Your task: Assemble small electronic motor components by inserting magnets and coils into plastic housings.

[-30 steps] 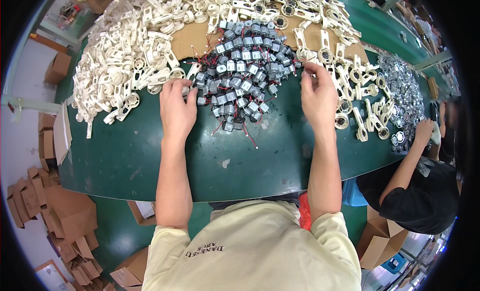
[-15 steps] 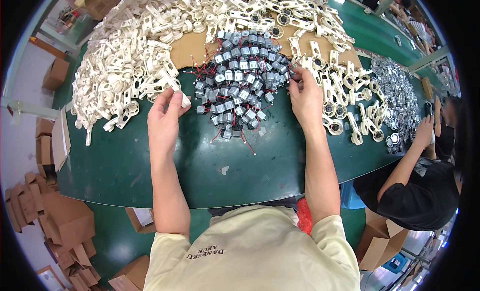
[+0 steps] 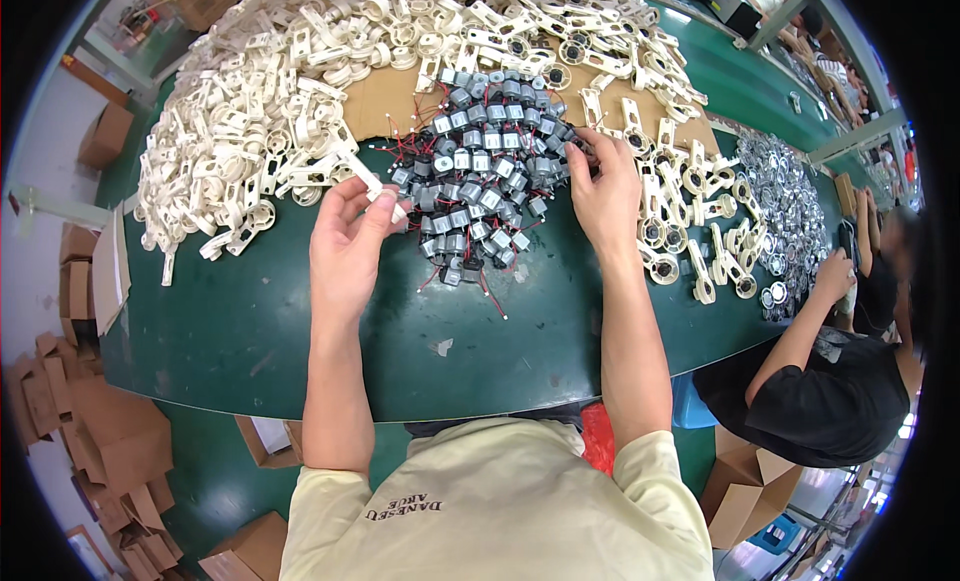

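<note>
Noted at far left: brown cartons, piled loosely on the floor. Next, on the green desk: a large heap of cream plastic parts, spread from the left side across the back, partly over a flat cardboard sheet. At the near edge of the heap, left hand clamped on a single cream handle-shaped piece, pinched between thumb and fingers, tilted, raised in front of the heap. At center, between the two hands: a pile of small grey motors with thin red leads, lying directly on the desk. At the right border of the pile, right hand placed with thumb and fingers bent, tips against the outer motors; unable to make out any firm grip there. Further right: cream parts with dark round inserts, scattered; then a mound of shiny metal rings. At far right: a co-worker in black, one arm reaching beside the rings.
</note>
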{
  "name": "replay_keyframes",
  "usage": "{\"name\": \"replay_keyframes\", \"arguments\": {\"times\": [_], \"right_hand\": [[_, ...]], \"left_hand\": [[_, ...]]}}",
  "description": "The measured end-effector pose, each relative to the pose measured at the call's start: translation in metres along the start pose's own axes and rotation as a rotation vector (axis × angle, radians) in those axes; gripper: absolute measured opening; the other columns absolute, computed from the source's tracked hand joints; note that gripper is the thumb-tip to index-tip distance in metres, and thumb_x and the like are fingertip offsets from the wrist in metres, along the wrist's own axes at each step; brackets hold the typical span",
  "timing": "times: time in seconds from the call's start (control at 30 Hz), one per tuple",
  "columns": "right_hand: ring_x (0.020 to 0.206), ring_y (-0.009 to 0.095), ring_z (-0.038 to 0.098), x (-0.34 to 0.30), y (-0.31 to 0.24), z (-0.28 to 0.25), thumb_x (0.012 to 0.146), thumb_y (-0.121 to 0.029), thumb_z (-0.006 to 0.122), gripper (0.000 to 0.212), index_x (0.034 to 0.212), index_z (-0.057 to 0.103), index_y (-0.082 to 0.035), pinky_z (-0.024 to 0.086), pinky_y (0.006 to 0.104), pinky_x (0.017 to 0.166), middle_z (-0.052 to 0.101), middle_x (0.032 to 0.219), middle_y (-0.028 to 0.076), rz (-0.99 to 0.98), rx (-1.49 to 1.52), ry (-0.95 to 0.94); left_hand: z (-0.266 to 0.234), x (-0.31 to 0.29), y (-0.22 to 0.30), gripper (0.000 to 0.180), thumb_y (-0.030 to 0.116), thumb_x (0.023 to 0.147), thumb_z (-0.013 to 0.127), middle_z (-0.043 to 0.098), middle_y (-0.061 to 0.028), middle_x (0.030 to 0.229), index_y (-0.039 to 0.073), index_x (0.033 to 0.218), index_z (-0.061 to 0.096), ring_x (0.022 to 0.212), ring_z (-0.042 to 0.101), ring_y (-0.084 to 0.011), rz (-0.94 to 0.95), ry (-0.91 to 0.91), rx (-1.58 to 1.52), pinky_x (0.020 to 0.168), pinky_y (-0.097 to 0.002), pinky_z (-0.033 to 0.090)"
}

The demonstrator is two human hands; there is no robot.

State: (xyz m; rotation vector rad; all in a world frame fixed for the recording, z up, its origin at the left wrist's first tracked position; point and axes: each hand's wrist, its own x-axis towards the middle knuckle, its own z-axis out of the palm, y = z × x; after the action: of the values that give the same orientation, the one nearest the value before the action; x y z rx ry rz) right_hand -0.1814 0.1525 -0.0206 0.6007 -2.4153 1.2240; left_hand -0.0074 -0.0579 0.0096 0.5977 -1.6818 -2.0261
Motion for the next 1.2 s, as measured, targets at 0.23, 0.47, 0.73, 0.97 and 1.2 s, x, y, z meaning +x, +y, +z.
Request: {"name": "replay_keyframes", "arguments": {"times": [0.23, 0.47, 0.73, 0.97, 1.2], "right_hand": [[0.091, 0.033, 0.059, 0.000, 0.001, -0.003, 0.084, -0.019, 0.068, 0.028, 0.111, 0.067, -0.010, 0.048, 0.0428, 0.079, 0.063, 0.092, 0.014, -0.013, -0.184, -0.160], [0.073, 0.018, 0.061, 0.001, -0.016, -0.014, 0.089, -0.012, 0.068, 0.020, 0.107, 0.066, -0.004, 0.049, 0.0303, 0.066, 0.064, 0.088, 0.009, 0.128, 0.135, -0.042], [0.094, 0.011, 0.062, -0.047, -0.050, -0.024, 0.089, 0.001, 0.063, 0.031, 0.120, 0.057, 0.002, 0.051, 0.0250, 0.082, 0.064, 0.104, 0.006, 0.225, 1.011, -0.531], [0.092, 0.014, 0.065, -0.046, -0.069, -0.029, 0.089, 0.007, 0.060, 0.035, 0.123, 0.057, 0.003, 0.054, 0.0262, 0.081, 0.062, 0.111, 0.009, -0.205, 0.626, -0.614], [0.095, 0.017, 0.066, -0.057, -0.067, -0.026, 0.087, 0.008, 0.063, 0.035, 0.120, 0.052, 0.005, 0.055, 0.0293, 0.082, 0.061, 0.115, 0.011, 0.119, 0.945, -0.576]], "left_hand": [[0.001, -0.007, 0.001, 0.043, 0.009, 0.096, 0.059, 0.059, -0.0135, 0.118, -0.006, 0.134, 0.048, 0.105, 0.064, -0.0261, -0.063, -0.208, -0.174, 0.090, -0.0335, 0.055], [-0.006, -0.010, 0.004, 0.047, 0.014, 0.100, 0.047, 0.053, -0.0242, 0.131, -0.005, 0.141, 0.036, 0.112, 0.061, -0.0378, -0.157, -0.494, -0.523, 0.095, -0.0411, 0.054], [0.006, -0.012, -0.006, 0.049, 0.015, 0.100, 0.044, 0.053, -0.0269, 0.130, -0.009, 0.141, 0.033, 0.108, 0.064, -0.0375, -0.259, -0.512, -0.547, 0.092, -0.0406, 0.056], [0.015, -0.016, -0.012, 0.038, 0.017, 0.101, 0.047, 0.060, -0.0150, 0.124, 0.000, 0.135, 0.046, 0.109, 0.064, -0.0297, -0.270, -0.531, -0.586, 0.095, -0.0407, 0.053], [0.017, -0.016, -0.012, 0.044, 0.019, 0.102, 0.046, 0.058, -0.0187, 0.126, -0.003, 0.139, 0.040, 0.109, 0.064, -0.0281, -0.277, -0.533, -0.510, 0.093, -0.0406, 0.055]]}}
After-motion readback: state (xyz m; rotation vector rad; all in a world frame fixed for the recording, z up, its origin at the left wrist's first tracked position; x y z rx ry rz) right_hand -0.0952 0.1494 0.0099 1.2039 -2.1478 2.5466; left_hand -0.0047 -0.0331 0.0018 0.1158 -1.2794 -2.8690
